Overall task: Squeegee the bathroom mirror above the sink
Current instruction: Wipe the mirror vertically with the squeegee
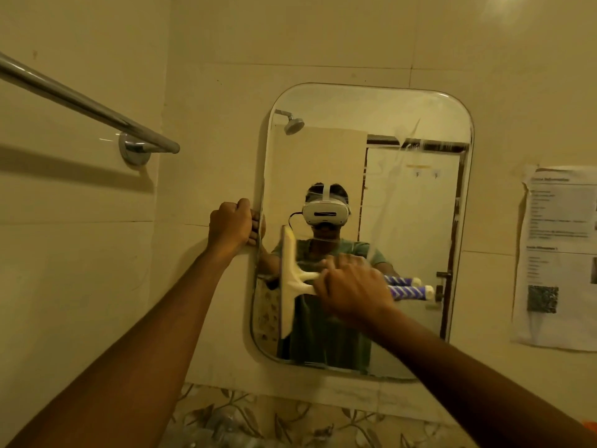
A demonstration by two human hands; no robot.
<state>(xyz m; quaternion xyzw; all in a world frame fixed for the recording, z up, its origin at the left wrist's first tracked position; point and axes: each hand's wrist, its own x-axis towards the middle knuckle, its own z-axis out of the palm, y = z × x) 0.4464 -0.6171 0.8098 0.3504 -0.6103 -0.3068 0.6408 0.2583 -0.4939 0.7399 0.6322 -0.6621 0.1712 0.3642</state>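
A rounded rectangular mirror (403,221) hangs on the tiled wall ahead. My right hand (352,287) grips the handle of a cream squeegee (290,279). Its blade stands upright against the glass near the mirror's lower left side. The handle's blue-and-white striped end (410,291) sticks out to the right of my fist. My left hand (231,224) clasps the mirror's left edge at mid height, fingers curled around the rim. Water streaks show on the upper right of the glass.
A chrome towel bar (84,103) runs along the left wall, ending in a round mount. A printed paper sheet (559,257) is stuck to the wall right of the mirror. Leaf-patterned tiles (290,421) lie below the mirror.
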